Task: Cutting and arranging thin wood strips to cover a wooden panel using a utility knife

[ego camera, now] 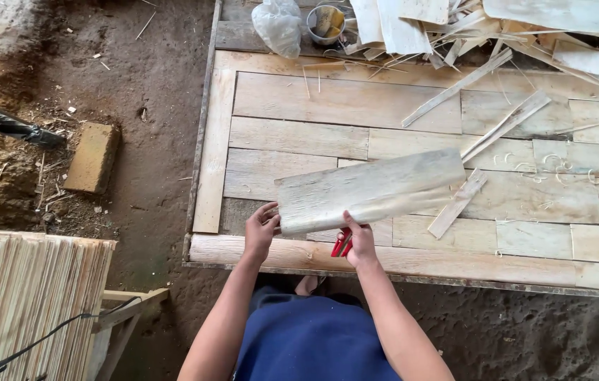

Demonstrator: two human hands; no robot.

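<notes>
Head view: both hands hold a thin pale wood sheet (pixel 370 190) over the near edge of a plank workbench (pixel 412 261), lifted at its near-left end, far end angled up-right over the bench. Left hand (pixel 260 233) pinches the near-left corner, thumb on top and fingers under. Right hand (pixel 361 240) grips the near edge further along, thumb pressed on top, and the same hand also carries a red-handled tool (pixel 342 243), probably a cutter; blade not visible. The sheet looks light, thin, slightly curved, likely bendy along the grain and easy to split or crack, surface dry and rough so not slippery; best held at edges with two hands as here. Containers: a small metal tin (pixel 326 23) at the far bench edge with yellowish stuff inside, unclear what; beside it a clear plastic bag (pixel 278 27), contents can't tell. Offcut strips (pixel 469 28) piled far right, stacked sheets (pixel 24 296) lower left, brick (pixel 92 156) on dirt floor.
</notes>
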